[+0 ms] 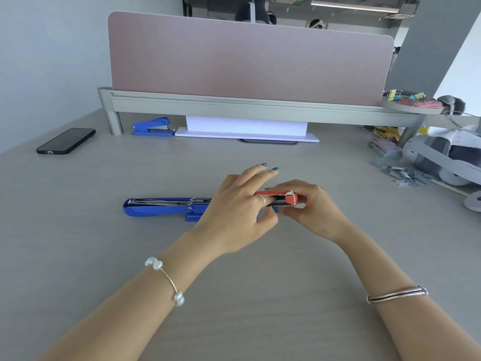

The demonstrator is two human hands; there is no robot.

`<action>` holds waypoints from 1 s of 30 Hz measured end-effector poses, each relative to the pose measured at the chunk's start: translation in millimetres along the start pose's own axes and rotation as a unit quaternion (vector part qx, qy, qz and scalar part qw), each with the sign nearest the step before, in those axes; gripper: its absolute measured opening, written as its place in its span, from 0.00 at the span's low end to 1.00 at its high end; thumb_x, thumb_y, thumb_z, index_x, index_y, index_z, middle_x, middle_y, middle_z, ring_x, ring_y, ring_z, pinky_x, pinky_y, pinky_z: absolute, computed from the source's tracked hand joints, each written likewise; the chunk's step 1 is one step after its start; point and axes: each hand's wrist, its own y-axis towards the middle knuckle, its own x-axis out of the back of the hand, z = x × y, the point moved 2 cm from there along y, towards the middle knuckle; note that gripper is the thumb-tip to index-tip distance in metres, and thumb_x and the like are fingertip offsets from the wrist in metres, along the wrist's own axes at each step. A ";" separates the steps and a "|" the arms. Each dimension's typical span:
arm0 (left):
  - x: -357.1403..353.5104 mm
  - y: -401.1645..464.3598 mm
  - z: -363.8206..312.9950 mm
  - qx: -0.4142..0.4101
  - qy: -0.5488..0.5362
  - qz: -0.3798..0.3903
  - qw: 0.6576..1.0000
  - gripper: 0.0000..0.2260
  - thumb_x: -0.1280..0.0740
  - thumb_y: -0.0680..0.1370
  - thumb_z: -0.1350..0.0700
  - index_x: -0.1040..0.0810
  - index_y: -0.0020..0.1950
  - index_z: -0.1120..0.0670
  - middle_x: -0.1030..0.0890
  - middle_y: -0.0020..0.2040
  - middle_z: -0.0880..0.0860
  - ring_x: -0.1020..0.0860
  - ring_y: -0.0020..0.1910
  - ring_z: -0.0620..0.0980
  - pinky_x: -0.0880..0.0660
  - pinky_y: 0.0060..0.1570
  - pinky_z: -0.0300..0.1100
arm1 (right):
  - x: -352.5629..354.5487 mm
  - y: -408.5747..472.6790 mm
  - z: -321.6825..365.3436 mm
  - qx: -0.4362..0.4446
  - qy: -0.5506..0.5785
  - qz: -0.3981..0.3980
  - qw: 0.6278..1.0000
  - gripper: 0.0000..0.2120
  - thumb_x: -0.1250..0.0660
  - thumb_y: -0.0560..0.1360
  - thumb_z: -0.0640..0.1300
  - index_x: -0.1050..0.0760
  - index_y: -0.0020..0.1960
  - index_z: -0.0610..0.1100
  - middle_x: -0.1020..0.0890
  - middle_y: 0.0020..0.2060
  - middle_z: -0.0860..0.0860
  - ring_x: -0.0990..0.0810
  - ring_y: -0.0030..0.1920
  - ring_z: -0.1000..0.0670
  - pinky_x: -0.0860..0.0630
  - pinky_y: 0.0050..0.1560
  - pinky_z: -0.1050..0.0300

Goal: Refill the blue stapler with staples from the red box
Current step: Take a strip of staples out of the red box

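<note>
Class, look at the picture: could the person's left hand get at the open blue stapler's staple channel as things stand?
Probably yes. The open blue stapler lies just left of the left hand, its metal channel facing up and uncovered. Nothing stands between them, but the hand is busy at the red box with the right hand.

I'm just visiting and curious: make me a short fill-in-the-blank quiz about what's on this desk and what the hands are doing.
1. Both hands hold a small ___ box.
2. The opened stapler lying in front of the hands is ___ in colour.
3. At the far left of the desk lies a black ___.
4. The left hand has a ___ on one finger.

Missing words: red; blue; phone; ring
</note>
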 end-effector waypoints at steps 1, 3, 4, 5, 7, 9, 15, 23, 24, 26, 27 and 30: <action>0.3 -0.1 -0.3 0.004 -0.008 -0.004 1.000 0.20 0.47 0.73 0.50 0.17 0.50 0.52 0.26 0.67 0.53 0.38 0.69 0.49 0.34 0.59 0.48 | 0.1 0.1 0.2 0.001 -0.001 -0.001 1.000 0.15 0.28 0.68 0.38 0.21 0.52 0.51 0.18 0.49 0.51 0.20 0.50 0.51 0.24 0.55 0.47; 0.2 -0.2 -2.0 0.015 -0.025 -0.008 1.000 0.20 0.46 0.73 0.49 0.17 0.50 0.52 0.26 0.67 0.52 0.38 0.68 0.48 0.35 0.61 0.47 | 1.1 0.1 0.2 -0.001 -0.004 -0.003 1.000 0.16 0.28 0.67 0.37 0.21 0.52 0.51 0.18 0.49 0.51 0.21 0.50 0.51 0.24 0.55 0.47; -0.2 -0.1 -3.0 0.022 -0.034 -0.009 0.999 0.20 0.46 0.72 0.48 0.17 0.50 0.51 0.26 0.67 0.51 0.39 0.68 0.47 0.37 0.61 0.46 | 1.7 0.1 0.0 -0.002 -0.003 -0.004 1.000 0.16 0.29 0.67 0.37 0.21 0.52 0.51 0.18 0.49 0.51 0.21 0.50 0.51 0.24 0.55 0.47; -0.4 0.0 -3.9 0.030 -0.041 -0.010 0.999 0.20 0.46 0.72 0.47 0.17 0.51 0.51 0.26 0.67 0.51 0.39 0.68 0.46 0.37 0.61 0.45 | 2.3 0.0 0.3 -0.003 -0.001 -0.005 1.000 0.16 0.29 0.67 0.36 0.21 0.51 0.52 0.18 0.48 0.51 0.21 0.49 0.51 0.24 0.55 0.47; -1.7 -0.2 -5.6 0.041 -0.038 -0.011 0.998 0.21 0.46 0.72 0.45 0.18 0.53 0.52 0.28 0.68 0.51 0.40 0.68 0.46 0.38 0.61 0.44 | 2.8 0.0 1.0 -0.001 0.000 -0.010 1.000 0.17 0.30 0.67 0.33 0.21 0.50 0.52 0.18 0.47 0.50 0.20 0.49 0.49 0.24 0.54 0.46; -4.0 -1.2 -6.3 0.043 -0.023 -0.002 0.999 0.22 0.47 0.73 0.44 0.20 0.55 0.53 0.30 0.70 0.52 0.41 0.68 0.47 0.37 0.62 0.46 | 2.5 0.3 1.5 0.000 -0.004 -0.013 1.000 0.17 0.32 0.67 0.31 0.21 0.50 0.49 0.18 0.46 0.48 0.20 0.48 0.48 0.23 0.53 0.45; -12.0 -4.3 -8.3 0.039 0.021 0.027 0.999 0.23 0.45 0.75 0.40 0.20 0.56 0.53 0.35 0.72 0.56 0.38 0.70 0.57 0.36 0.63 0.54 | -2.2 2.2 -0.5 -0.001 -0.039 0.002 0.999 0.11 0.29 0.67 0.36 0.21 0.49 0.42 0.19 0.46 0.43 0.22 0.47 0.44 0.25 0.51 0.44; -10.2 -0.8 -9.2 0.067 -0.047 -0.014 0.997 0.21 0.45 0.74 0.42 0.18 0.52 0.52 0.32 0.70 0.54 0.42 0.67 0.50 0.38 0.63 0.50 | -3.8 1.6 -0.3 0.014 -0.056 0.000 0.998 0.10 0.29 0.66 0.34 0.21 0.46 0.40 0.18 0.43 0.42 0.21 0.44 0.43 0.27 0.44 0.53; -10.0 -0.5 -8.7 0.064 -0.057 -0.019 0.996 0.20 0.44 0.73 0.43 0.18 0.51 0.53 0.31 0.69 0.54 0.41 0.67 0.50 0.37 0.63 0.50 | -3.5 1.6 -0.1 0.012 -0.051 -0.001 0.999 0.09 0.29 0.66 0.34 0.21 0.46 0.41 0.18 0.43 0.43 0.21 0.44 0.44 0.27 0.44 0.54; -9.5 -0.4 -7.0 0.066 -0.083 -0.032 0.994 0.16 0.39 0.73 0.45 0.18 0.51 0.52 0.29 0.67 0.53 0.39 0.65 0.49 0.35 0.63 0.51 | -2.9 1.5 -0.9 0.008 -0.046 -0.005 0.999 0.10 0.28 0.66 0.35 0.21 0.46 0.43 0.18 0.43 0.43 0.21 0.43 0.44 0.27 0.44 0.55; -9.5 -0.2 -5.6 0.069 -0.092 -0.041 0.992 0.13 0.37 0.73 0.47 0.18 0.51 0.51 0.28 0.66 0.53 0.39 0.65 0.49 0.34 0.62 0.51 | -2.8 1.7 -2.2 0.005 -0.048 -0.005 0.999 0.10 0.29 0.66 0.35 0.21 0.47 0.44 0.18 0.43 0.43 0.22 0.43 0.45 0.27 0.44 0.55; -7.5 1.0 -1.7 0.078 -0.110 -0.075 0.988 0.10 0.34 0.71 0.51 0.17 0.49 0.50 0.25 0.63 0.52 0.37 0.62 0.47 0.39 0.59 0.45 | -2.4 2.0 -4.9 0.002 -0.061 -0.004 0.998 0.10 0.29 0.67 0.36 0.21 0.48 0.42 0.20 0.41 0.44 0.23 0.42 0.44 0.29 0.43 0.57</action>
